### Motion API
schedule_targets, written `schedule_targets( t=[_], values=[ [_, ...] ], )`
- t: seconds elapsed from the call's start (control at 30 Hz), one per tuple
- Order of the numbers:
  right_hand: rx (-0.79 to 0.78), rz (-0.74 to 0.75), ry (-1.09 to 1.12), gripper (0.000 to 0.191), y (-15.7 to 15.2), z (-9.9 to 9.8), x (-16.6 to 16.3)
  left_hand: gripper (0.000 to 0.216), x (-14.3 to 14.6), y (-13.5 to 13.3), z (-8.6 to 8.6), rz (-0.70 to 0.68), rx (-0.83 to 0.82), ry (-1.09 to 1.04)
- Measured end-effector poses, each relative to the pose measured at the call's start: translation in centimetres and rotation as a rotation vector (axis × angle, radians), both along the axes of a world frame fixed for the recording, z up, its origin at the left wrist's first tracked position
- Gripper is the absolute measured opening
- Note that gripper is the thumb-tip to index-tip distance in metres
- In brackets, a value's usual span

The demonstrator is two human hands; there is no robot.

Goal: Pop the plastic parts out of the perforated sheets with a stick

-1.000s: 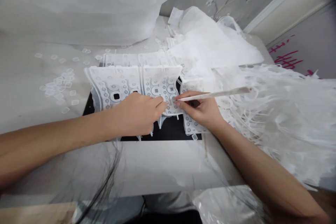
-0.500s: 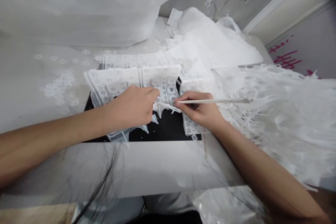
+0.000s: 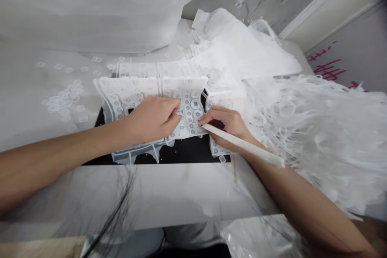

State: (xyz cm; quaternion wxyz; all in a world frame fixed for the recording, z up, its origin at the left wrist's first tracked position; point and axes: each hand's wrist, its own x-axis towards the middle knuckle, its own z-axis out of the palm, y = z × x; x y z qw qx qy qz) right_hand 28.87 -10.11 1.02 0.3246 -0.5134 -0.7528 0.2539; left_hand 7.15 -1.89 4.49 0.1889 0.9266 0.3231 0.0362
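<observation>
A translucent white rubber keypad sheet with rings and small buttons lies over a black mat. My left hand rests on the sheet, fingers curled and pinching its surface near the middle. My right hand is closed on a thin white stick. The stick's tip touches the sheet's right lower edge, and its long end points back toward my forearm. The two hands are a few centimetres apart.
A second keypad sheet lies behind. A heap of white stringy rubber trimmings fills the right side. Loose small square pieces are scattered at the left. A big white bag stands at the back. A clear plastic bag sits near my lap.
The stick has swung from pointing right to pointing back along my right forearm. My left hand pulled the sheet's lower edge up, then laid it flat again.
</observation>
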Motion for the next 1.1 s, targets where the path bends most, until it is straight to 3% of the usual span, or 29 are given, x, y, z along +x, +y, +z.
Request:
schedule_targets(
  t=[0.1, 0.2, 0.27, 0.43, 0.53, 0.6, 0.7, 0.8, 0.93, 1.0, 1.1],
  values=[
    [-0.005, 0.021, 0.014, 0.007, 0.0, 0.3, 0.0, 0.018, -0.2, 0.1, -0.4, 0.029, -0.081, -0.136],
    [-0.026, 0.030, 0.015, 0.006, -0.1, 0.6, -0.1, 0.026, -0.4, 0.1, -1.0, 0.036, -0.062, -0.173],
    [-0.044, 0.022, 0.007, 0.007, -0.2, 0.7, -0.1, 0.034, -0.5, -0.3, -1.3, -0.036, 0.048, -0.137],
    [-0.018, -0.069, 0.024, 0.007, -0.1, 0.4, -0.2, 0.040, -0.6, -2.1, -1.7, -0.375, 0.407, 0.028],
    [0.021, -0.141, 0.096, 0.007, -0.1, 0.4, -0.2, 0.014, -0.7, -2.9, -1.8, -0.419, 0.520, 0.095],
    [0.049, -0.197, 0.163, 0.009, -0.1, 0.6, -0.2, 0.014, -0.9, -3.6, -1.8, -0.431, 0.551, 0.106],
    [0.139, -0.278, 0.244, 0.009, -0.2, 0.9, -0.1, 0.012, -1.2, -5.6, -1.3, -0.516, 0.476, 0.037],
    [0.247, -0.327, 0.298, 0.009, -0.3, 1.1, 0.2, 0.004, -1.4, -8.3, -0.4, -0.624, 0.258, -0.045],
    [0.262, -0.332, 0.282, 0.009, -0.2, 1.1, 0.4, 0.014, -1.4, -9.6, 0.5, -0.627, 0.066, -0.128],
    [0.221, -0.319, 0.242, 0.009, 0.1, 1.4, 0.1, 0.022, -1.4, -8.9, 0.6, -0.602, 0.166, -0.185],
    [0.133, -0.264, 0.176, 0.008, 0.9, 2.2, -1.2, 0.014, -1.4, -7.6, 0.2, -0.494, 0.566, -0.188]
  ],
)
